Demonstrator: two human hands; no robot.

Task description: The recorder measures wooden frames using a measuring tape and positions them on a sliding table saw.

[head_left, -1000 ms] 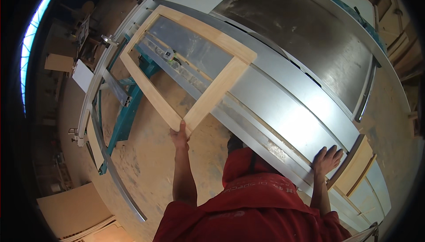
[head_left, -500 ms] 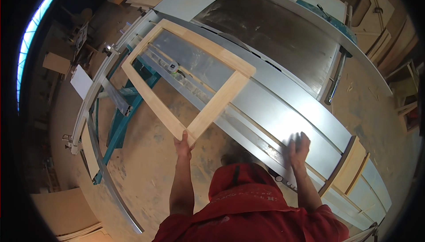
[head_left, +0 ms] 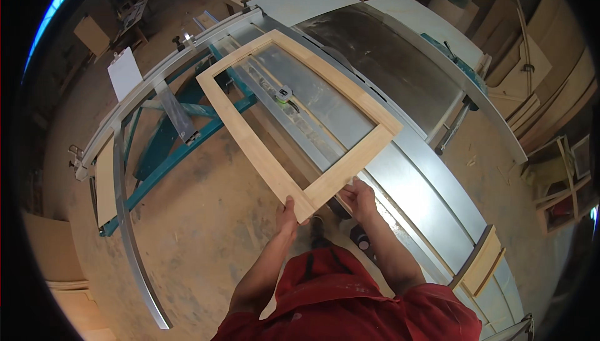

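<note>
Pale wooden frame [head_left: 347,165], flat and rectangular, with an open middle

The frame [head_left: 255,144] is pale bare wood, smooth and matt, with fine grain along its rails. Beneath it, the table [head_left: 431,178] is silvery metal with a satin sheen, turning nearly glossy where light strikes; its near strip looks scuffed and rough. The saw bed [head_left: 387,54] is darker metal, streaked and dully shiny. The bar [head_left: 134,247] is smooth bright metal, the brace [head_left: 178,165] teal-painted metal. The block [head_left: 478,260] is matt wood, the sheet [head_left: 125,72] flat white paper. The shirt [head_left: 350,297] is soft red cloth, creased. The tape [head_left: 284,94] seems plastic-cased, though it shows small.
</note>
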